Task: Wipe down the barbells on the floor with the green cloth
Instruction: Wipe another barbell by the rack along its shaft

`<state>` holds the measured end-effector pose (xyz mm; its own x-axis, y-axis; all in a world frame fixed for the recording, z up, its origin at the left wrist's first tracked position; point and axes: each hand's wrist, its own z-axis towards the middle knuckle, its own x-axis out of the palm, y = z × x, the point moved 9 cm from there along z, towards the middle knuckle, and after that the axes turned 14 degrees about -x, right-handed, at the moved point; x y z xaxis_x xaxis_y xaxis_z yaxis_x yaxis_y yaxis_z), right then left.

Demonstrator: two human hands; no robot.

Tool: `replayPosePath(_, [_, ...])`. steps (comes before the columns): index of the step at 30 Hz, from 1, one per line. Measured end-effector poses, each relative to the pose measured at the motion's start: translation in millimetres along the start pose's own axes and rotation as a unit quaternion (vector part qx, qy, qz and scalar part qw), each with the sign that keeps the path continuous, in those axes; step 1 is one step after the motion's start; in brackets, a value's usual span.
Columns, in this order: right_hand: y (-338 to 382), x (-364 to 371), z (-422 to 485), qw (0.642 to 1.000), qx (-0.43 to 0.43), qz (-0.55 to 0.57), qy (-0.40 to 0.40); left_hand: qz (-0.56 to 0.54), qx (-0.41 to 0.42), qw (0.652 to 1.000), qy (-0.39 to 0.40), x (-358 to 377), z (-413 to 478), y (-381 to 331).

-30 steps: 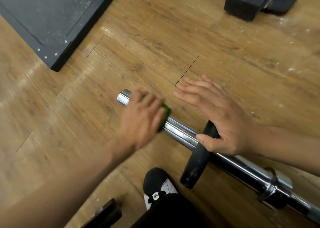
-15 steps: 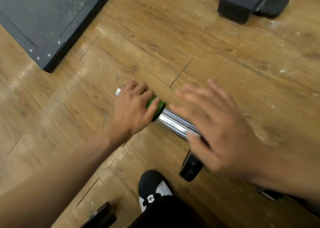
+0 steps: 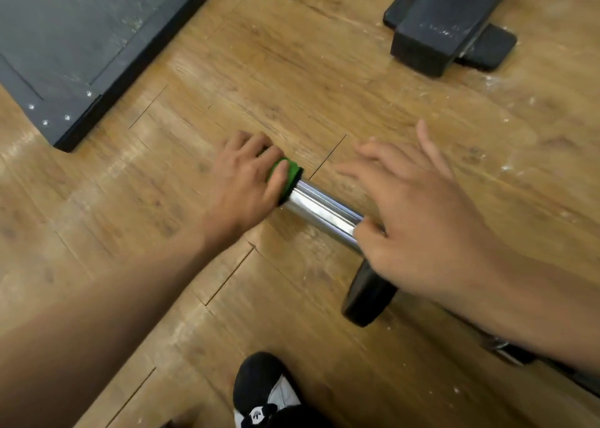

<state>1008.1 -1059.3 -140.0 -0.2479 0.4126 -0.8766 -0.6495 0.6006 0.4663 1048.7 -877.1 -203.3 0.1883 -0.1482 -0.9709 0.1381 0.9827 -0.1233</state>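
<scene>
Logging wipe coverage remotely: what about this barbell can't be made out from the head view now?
All head view:
The barbell end: covered by the left hand and green cloth.
Green cloth: mostly under that hand; a strip shows.
Bar past the black plate: behind the right hand and forearm, then the right edge.
Right hand's contact with the bar: motion-blurred.

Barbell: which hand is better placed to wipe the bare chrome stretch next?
Left. The left hand grips the green cloth around the barbell end, right beside the bare chrome. The right hand is open over the bar and holds no cloth.
</scene>
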Motion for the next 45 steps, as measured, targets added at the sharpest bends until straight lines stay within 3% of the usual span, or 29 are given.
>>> replayPosePath(4, [-3,12,3,0.996,-0.012,-0.062,0.059,-0.079,0.064,0.994,-0.045,21,-40,-91])
replayPosePath(8, [-61,-7,27,0.994,0.048,0.009,0.1,-0.069,0.172,0.98,-0.072,20,-11,-88])
replayPosePath(12, [-58,-18,37,0.994,0.016,-0.027,0.107,-0.029,0.079,0.992,-0.098,16,52,-21])
replayPosePath(15, [-68,-9,38,0.988,0.062,-0.054,0.133,-0.023,-0.003,0.996,-0.087,16,83,12])
replayPosePath(18, [-97,-20,44,0.986,0.117,-0.036,0.113,-0.058,-0.019,0.994,-0.09,22,75,-24])
replayPosePath(22, [-132,-30,54,0.988,0.141,0.012,0.068,-0.128,0.076,0.986,-0.081,46,24,-119])
replayPosePath(24, [-143,-49,54,0.986,0.152,-0.063,0.023,-0.108,0.11,0.983,-0.098,53,29,-129])
replayPosePath(27, [-116,-69,47,0.976,0.1,-0.193,-0.017,-0.069,0.157,0.977,-0.128,58,56,-106])
replayPosePath(29, [-100,-56,42,0.98,0.08,-0.178,0.021,-0.06,0.141,0.979,-0.133,60,81,-69])
replayPosePath(32, [-121,-42,43,0.973,0.119,-0.173,0.099,-0.029,0.084,0.989,-0.12,59,121,-19])
replayPosePath(36, [-166,-63,58,0.984,0.15,-0.07,0.06,-0.048,0.019,0.994,-0.094,64,139,-46])
replayPosePath(40, [-197,-68,63,0.987,0.156,-0.032,0.036,-0.095,0.085,0.988,-0.087,75,111,-139])
replayPosePath(45, [-209,-67,58,0.983,0.178,-0.005,0.042,-0.114,0.17,0.976,-0.079,53,144,-150])
